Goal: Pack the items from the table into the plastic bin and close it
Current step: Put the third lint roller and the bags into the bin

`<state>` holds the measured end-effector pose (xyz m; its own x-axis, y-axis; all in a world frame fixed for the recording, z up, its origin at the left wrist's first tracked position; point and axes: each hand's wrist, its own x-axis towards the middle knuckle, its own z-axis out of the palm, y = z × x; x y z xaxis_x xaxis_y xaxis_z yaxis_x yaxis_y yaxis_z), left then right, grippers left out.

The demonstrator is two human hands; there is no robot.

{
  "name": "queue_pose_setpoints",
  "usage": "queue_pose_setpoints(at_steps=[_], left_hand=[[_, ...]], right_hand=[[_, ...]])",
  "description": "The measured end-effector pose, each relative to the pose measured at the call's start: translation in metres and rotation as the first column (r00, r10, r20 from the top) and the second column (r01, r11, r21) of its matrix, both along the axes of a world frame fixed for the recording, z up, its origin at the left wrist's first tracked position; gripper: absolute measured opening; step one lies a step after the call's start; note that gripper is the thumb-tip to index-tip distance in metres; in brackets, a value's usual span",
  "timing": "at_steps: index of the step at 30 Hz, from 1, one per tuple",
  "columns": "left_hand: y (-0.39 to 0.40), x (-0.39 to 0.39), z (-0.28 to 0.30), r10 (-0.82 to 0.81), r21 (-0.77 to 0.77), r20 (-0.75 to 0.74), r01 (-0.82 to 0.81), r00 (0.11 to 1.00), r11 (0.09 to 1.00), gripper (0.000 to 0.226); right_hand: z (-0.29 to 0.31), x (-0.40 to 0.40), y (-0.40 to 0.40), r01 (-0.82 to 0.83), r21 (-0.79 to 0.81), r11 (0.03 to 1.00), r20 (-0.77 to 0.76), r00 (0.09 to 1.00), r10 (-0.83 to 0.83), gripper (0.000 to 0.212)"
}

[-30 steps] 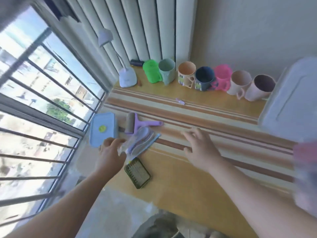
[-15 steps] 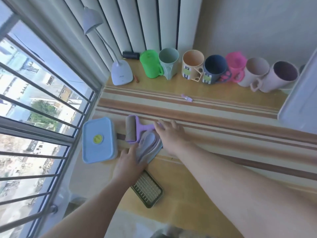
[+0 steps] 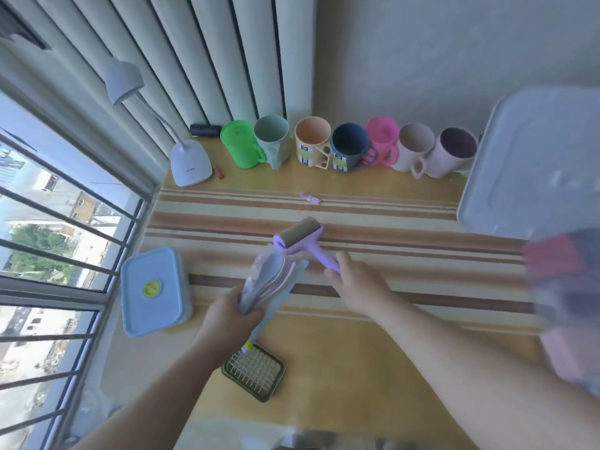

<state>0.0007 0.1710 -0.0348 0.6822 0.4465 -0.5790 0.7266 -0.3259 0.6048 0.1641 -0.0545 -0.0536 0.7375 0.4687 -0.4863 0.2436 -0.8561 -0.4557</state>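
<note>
My left hand [image 3: 232, 311] grips a clear packet of pastel spoons [image 3: 271, 282] by its near end, lifted off the striped table [image 3: 406, 228]. My right hand [image 3: 355, 284] holds the handle of a purple lint roller [image 3: 300, 238], whose roll points toward the far left. The plastic bin's pale lid [image 3: 532, 160] stands tilted at the right edge. Below it a blurred heap of reddish and grey items [image 3: 565, 306] fills the lower right. A light blue lunch box [image 3: 152, 289] lies by the window, and a green grid tray [image 3: 255, 371] lies near the front edge.
Several mugs stand in a row along the back wall, from a green mug [image 3: 240, 144] to a white mug [image 3: 451, 155]. A white desk lamp [image 3: 190, 162] stands at the back left. A small purple clip [image 3: 310, 198] lies mid-table. Window bars [image 3: 65, 254] run along the left.
My left hand has lifted the spoon packet off the table. My right hand took the lint roller's handle and swung it up and to the right.
</note>
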Motion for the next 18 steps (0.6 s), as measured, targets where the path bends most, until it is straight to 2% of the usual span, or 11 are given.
queue_pose_setpoints(at_steps=[3,7,10,14,16,18], left_hand=[[-0.033,0.022,0.029,0.006,-0.125,0.073,0.003,0.997,0.992,0.018],[-0.106,0.065,0.077,-0.073,-0.230,0.164,0.111,0.984,0.967,0.017],[-0.183,0.095,0.116,-0.209,-0.311,0.237,0.278,0.949,0.909,0.013],[-0.293,0.117,0.157,-0.354,-0.351,0.305,0.450,0.884,0.821,0.020],[-0.342,0.122,0.166,-0.382,-0.357,0.314,0.481,0.869,0.800,0.019],[-0.385,0.125,0.168,-0.384,-0.369,0.315,0.485,0.868,0.793,0.016]], right_hand=[[0.043,0.001,-0.073,0.223,0.189,0.956,0.012,0.973,-0.230,0.018],[0.109,-0.012,-0.181,0.436,0.330,0.837,0.090,0.868,-0.488,0.014],[0.146,-0.037,-0.269,0.552,0.372,0.746,0.162,0.753,-0.638,0.008],[0.172,-0.063,-0.386,0.666,0.413,0.621,0.240,0.579,-0.780,0.008],[0.167,-0.068,-0.440,0.734,0.369,0.571,0.240,0.518,-0.821,0.009],[0.155,-0.065,-0.484,0.786,0.300,0.541,0.221,0.495,-0.841,0.011]])
